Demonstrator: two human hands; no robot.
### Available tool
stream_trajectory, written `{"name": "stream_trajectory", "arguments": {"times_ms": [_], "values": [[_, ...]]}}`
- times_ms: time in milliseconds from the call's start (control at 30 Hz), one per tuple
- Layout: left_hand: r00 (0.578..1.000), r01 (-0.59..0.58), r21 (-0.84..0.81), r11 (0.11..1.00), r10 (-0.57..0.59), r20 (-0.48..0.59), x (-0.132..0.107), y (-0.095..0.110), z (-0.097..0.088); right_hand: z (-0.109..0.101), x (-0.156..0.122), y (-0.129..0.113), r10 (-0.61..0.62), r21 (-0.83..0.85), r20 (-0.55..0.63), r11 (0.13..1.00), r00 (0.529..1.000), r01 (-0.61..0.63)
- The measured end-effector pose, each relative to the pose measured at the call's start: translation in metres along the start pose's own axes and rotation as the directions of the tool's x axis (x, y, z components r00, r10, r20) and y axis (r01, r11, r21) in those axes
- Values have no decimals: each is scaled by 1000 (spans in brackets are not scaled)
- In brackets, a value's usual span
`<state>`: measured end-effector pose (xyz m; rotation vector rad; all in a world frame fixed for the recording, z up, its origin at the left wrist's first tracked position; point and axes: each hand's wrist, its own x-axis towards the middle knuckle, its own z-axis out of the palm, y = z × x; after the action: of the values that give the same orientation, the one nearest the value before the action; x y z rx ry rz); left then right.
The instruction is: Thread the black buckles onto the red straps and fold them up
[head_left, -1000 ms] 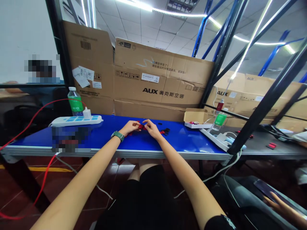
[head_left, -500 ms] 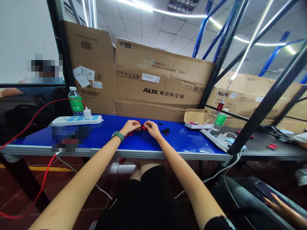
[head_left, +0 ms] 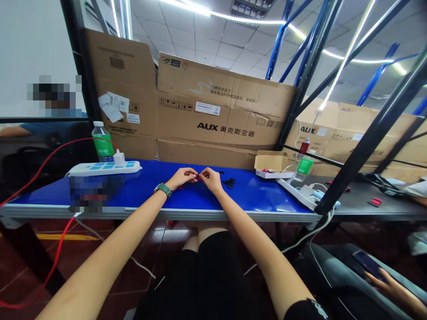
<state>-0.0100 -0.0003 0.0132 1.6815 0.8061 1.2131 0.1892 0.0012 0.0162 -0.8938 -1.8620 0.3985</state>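
Above the blue tabletop (head_left: 200, 202), my left hand (head_left: 181, 178) and my right hand (head_left: 211, 180) meet fingertip to fingertip. Both are closed in a pinch on a small red piece (head_left: 199, 177), mostly hidden by the fingers; its exact kind is too small to make out. A bit of red material (head_left: 180, 187) shows under my left hand, by the wrist with the green-banded watch (head_left: 164, 190). Just right of my right hand lie several small black parts (head_left: 229, 182), and another black part (head_left: 221, 172) lies farther back.
A power strip (head_left: 105, 168) and a bottle (head_left: 103, 142) stand at left. At right are an open carton (head_left: 271, 172) with small red items, a second power strip (head_left: 302, 195) and a black post (head_left: 347, 146). Cardboard (head_left: 187, 120) walls the back. A person's hand (head_left: 383, 282) holds a phone.
The red piece between my fingertips shows less now, and less red hangs below my left hand. My hands stay close together. The view has shifted slightly.
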Motion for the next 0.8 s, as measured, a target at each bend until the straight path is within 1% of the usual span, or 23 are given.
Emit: {"name": "stream_trajectory", "arguments": {"times_ms": [133, 267, 367, 433, 467, 567, 633, 733, 800], "values": [[1000, 15, 4, 1000, -15, -6, 0, -1, -1, 2, -1, -1, 47, 110, 40, 993, 998, -51], [1000, 28, 2, 1000, -28, -14, 0, 0, 0, 4, -2, -1, 47, 229, 83, 971, 995, -65], [999, 35, 14, 999, -35, -35, 0, 0, 0, 5, -2, -3, 57, 241, 113, 967, 992, -83], [999, 33, 25, 999, -32, -39, -1, 1, -1, 4, -2, -5, 40, 210, 129, 975, 991, -67], [999, 34, 17, 999, -34, -41, -2, 2, -1, 3, -2, -6, 6, 185, 126, 982, 992, -29], [996, 69, -69, 995, -73, -54, -3, 4, -3, 0, -1, -7, -167, 56, 78, 985, 983, 163], [993, 104, -125, 987, -110, -40, -3, 4, -3, -1, 0, -6, -241, -54, 79, 968, 967, 245], [992, 125, -122, 985, -125, 5, -3, 4, -1, -1, 0, -2, -231, -161, 140, 954, 963, 252], [994, 108, -101, 989, -110, -14, -2, 4, 0, 1, 0, 0, -213, -190, 161, 952, 964, 242]]}}
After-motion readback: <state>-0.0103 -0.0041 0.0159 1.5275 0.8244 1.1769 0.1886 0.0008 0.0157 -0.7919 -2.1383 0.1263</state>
